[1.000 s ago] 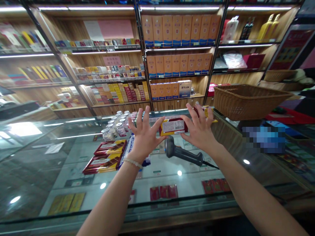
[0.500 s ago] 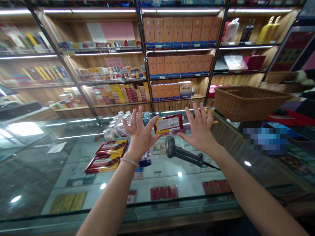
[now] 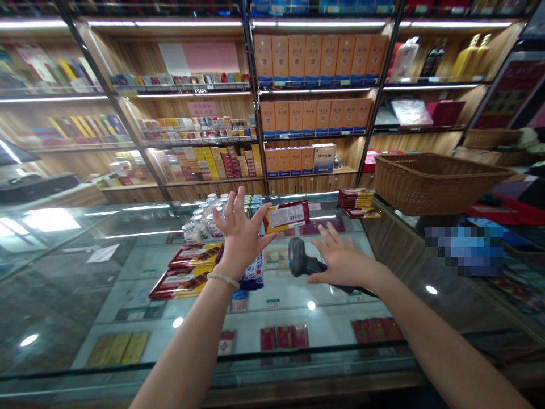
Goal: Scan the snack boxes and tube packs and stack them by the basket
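Packet (image 3: 287, 216), flat and oblong, sits clamped in the left grip (image 3: 240, 238), the right grip (image 3: 347, 262) apart over a rounded scanner (image 3: 297, 257).

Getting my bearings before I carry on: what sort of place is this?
Probably a retail shop: a handheld barcode scanner lies on a glass display counter, with rows of matching orange boxes on the lit shelves behind.

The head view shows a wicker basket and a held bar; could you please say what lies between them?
In the head view, a stack of red-and-yellow bars lies between the held bar and the wicker basket.
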`<act>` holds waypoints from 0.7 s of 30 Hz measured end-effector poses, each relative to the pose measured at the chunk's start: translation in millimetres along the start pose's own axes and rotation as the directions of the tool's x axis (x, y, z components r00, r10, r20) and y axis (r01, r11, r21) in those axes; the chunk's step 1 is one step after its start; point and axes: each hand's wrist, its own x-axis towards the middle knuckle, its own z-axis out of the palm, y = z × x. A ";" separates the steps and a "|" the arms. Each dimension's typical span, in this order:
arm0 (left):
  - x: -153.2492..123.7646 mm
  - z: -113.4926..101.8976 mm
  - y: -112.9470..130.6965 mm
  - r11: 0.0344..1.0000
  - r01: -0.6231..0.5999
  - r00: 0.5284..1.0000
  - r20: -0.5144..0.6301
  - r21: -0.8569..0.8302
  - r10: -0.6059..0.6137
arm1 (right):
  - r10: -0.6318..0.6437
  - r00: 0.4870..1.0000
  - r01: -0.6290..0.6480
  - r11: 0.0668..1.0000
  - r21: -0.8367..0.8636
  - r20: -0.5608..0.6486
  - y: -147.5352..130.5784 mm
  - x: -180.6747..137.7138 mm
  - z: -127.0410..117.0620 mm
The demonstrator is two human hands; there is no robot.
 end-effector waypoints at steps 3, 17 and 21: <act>0.1 0.3 -0.9 1.000 0.004 1.000 -0.004 -0.006 -0.004 | -0.037 0.999 0.037 0.999 -0.012 -0.022 -3.4 -2.1 2.3; 0.5 1.0 -1.8 1.000 0.000 1.000 0.003 -0.016 0.000 | -0.035 0.996 0.028 0.996 -0.083 -0.084 -12.3 15.3 19.4; 0.2 1.0 -1.1 1.000 0.011 1.000 0.007 -0.021 -0.011 | -0.006 0.999 0.002 0.995 -0.104 -0.043 -12.0 21.6 14.0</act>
